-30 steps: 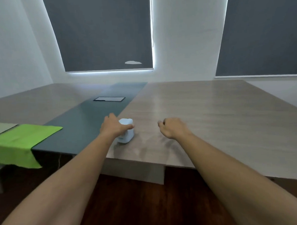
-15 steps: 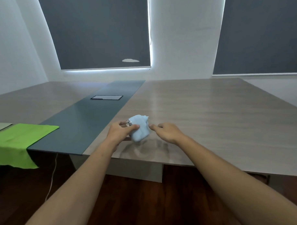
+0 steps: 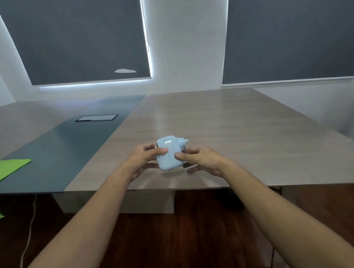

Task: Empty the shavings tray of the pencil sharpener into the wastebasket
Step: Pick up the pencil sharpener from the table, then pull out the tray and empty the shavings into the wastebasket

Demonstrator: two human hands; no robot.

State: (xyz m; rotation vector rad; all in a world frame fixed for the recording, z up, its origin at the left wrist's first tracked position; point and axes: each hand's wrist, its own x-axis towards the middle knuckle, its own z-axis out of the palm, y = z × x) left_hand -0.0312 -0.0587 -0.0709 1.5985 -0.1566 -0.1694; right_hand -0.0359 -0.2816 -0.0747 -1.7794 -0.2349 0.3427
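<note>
A small pale-blue pencil sharpener (image 3: 168, 153) is held tilted just above the near edge of the wooden table (image 3: 222, 130). My left hand (image 3: 142, 161) grips its left side, thumb across the front. My right hand (image 3: 201, 160) grips its right side, thumb pressed on the lower front. A knob or crank sticks out at the sharpener's upper right. The shavings tray is not distinguishable as a separate part. No wastebasket is in view.
A dark grey strip (image 3: 68, 141) with a rectangular hatch (image 3: 96, 117) runs down the table left of the hands. A green cloth (image 3: 6, 170) hangs over the far left edge. Dark wood floor and a thin cable (image 3: 28, 235) lie below.
My left hand lifted the sharpener off the table and tipped it. My right hand came in and took hold of its right side; both hands now hold it.
</note>
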